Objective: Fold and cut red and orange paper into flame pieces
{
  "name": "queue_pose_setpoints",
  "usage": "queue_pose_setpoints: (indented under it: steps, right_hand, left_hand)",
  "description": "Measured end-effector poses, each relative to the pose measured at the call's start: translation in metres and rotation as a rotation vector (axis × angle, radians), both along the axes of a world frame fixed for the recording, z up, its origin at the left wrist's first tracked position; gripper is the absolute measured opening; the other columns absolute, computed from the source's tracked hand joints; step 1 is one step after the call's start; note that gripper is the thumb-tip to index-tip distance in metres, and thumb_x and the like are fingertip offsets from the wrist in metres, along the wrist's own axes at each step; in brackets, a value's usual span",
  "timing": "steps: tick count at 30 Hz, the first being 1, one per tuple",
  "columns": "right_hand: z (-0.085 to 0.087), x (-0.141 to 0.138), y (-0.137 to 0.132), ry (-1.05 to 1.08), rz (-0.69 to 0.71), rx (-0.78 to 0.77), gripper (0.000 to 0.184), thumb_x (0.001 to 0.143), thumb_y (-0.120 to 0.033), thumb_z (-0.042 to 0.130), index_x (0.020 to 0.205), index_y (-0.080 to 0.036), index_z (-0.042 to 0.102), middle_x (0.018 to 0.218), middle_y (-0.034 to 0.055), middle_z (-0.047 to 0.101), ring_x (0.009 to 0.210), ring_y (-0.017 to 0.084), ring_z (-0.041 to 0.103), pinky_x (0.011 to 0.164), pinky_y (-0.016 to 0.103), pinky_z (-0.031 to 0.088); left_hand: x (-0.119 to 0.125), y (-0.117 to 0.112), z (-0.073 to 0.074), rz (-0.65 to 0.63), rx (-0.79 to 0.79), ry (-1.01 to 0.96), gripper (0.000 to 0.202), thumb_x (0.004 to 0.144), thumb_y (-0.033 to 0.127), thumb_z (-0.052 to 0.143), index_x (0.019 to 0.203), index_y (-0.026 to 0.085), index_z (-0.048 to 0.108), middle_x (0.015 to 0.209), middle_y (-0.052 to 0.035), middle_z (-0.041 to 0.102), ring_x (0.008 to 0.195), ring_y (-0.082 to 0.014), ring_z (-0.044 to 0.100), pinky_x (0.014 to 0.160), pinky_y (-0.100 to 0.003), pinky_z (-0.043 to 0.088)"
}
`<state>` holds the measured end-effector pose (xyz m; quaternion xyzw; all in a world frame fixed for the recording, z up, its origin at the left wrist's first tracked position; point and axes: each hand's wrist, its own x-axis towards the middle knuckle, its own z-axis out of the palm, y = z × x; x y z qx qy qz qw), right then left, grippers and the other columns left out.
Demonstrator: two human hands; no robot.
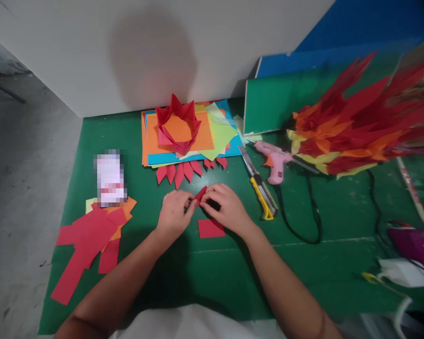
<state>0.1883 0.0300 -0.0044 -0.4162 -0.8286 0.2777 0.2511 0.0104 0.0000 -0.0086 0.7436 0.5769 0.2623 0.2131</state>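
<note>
Between my two hands is a small folded piece of red paper (200, 194), pinched at its left side by my left hand (176, 210) and at its right by my right hand (223, 206). My fingers cover part of it. Just below, a red paper rectangle (211, 229) lies flat on the green table (212, 287). Above my hands, several folded red paper petals (178, 175) lie in a row. Behind them a red folded paper crown shape (178, 141) stands on a stack of coloured paper (155, 159).
Right of my hands lie a yellow utility knife (260, 195) and a pink glue gun (276, 162) with a black cord. A red and orange paper flame piece (342, 127) stands at the back right. At left are red paper strips (88, 235) and a pixelated object (110, 179).
</note>
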Motion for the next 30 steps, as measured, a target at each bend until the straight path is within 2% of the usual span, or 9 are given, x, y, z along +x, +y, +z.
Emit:
queue_pose_setpoints:
  steps: [30]
  right_hand:
    - [-0.0003,-0.0029,0.001,-0.007,0.004,-0.012,0.014,0.086,-0.024,0.058,0.074,-0.02,0.052,0.079,0.0032,0.058,0.076,0.019,0.051,0.069,0.033,0.038]
  left_hand:
    - [0.0003,-0.0006,0.001,-0.012,0.003,0.015,0.01,0.083,0.022,0.054,0.074,0.018,0.055,0.063,0.0014,0.049,0.062,-0.015,0.045,0.06,-0.029,0.032]
